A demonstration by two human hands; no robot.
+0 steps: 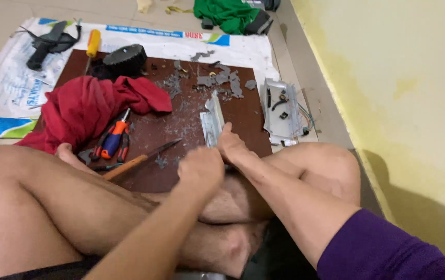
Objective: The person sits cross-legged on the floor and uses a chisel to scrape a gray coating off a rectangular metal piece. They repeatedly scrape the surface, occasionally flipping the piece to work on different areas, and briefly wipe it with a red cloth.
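I sit cross-legged on the floor before a dark brown board (243, 111). A long silvery metal piece (213, 122) lies on the board, tilted slightly. My right hand (231, 145) grips its near end, thumb up against it. My left hand (201, 167) is a closed fist just left of that end, blurred; I cannot tell what it holds. A knife with a wooden handle (140, 158) lies on the board left of my left hand.
Red-and-blue pliers (113, 139) lie beside a red cloth (85, 106). Grey scraps (222, 80), a black toothed wheel (125, 56), a yellow-handled screwdriver (93, 44), a grey opened device with wires (282, 111), a green cloth (227, 15), and a yellow wall (388, 78) at right.
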